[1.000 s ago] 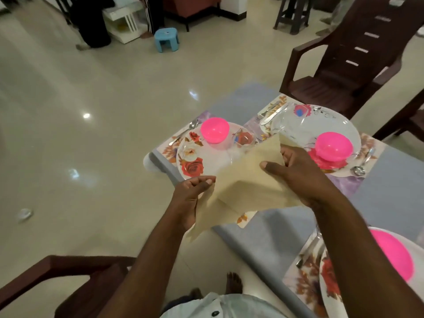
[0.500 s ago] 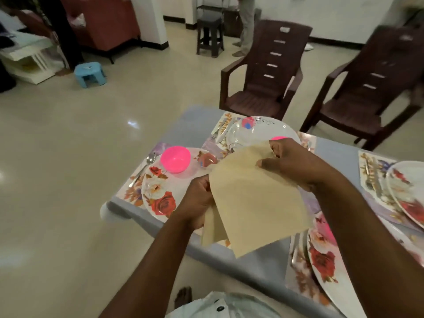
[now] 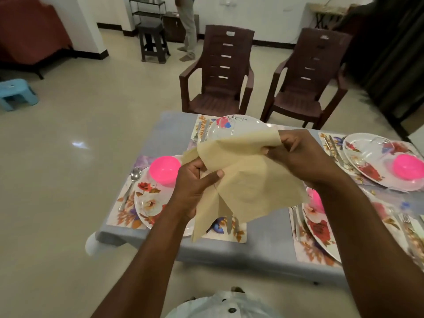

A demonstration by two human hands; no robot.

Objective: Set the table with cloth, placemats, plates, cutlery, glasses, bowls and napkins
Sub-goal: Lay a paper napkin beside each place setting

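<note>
while both forearms reach out from the near edge of the view, the left hand (image 3: 195, 180) grips the left side of a beige napkin (image 3: 247, 177), its thumb lying across the front of the paper and its fingers curled behind. the right hand (image 3: 298, 154) pinches the napkin's upper right corner, fingers bunched round the fold. the napkin hangs in the air between the two hands, above the grey tablecloth (image 3: 263, 246), its lower folds drooping toward the near edge of the table.

it hides the right part of the near left floral plate (image 3: 149, 203) and most of the placemat (image 3: 128, 216) beneath that plate. a spoon (image 3: 130, 187) lies just left of this plate, and a pink bowl (image 3: 164, 167) sits at its far side. to the right, a second floral plate (image 3: 319, 228) is partly covered by the right forearm, and the pink bowl on it shows only as a sliver. a fork and knife beside it are blurred.

farther off, a white plate (image 3: 234, 127) sits behind the napkin's top edge. at the far right another plate (image 3: 367, 154) carries a pink bowl (image 3: 408, 166), cut off by the frame. two brown chairs (image 3: 220, 74) stand beyond the table.
</note>
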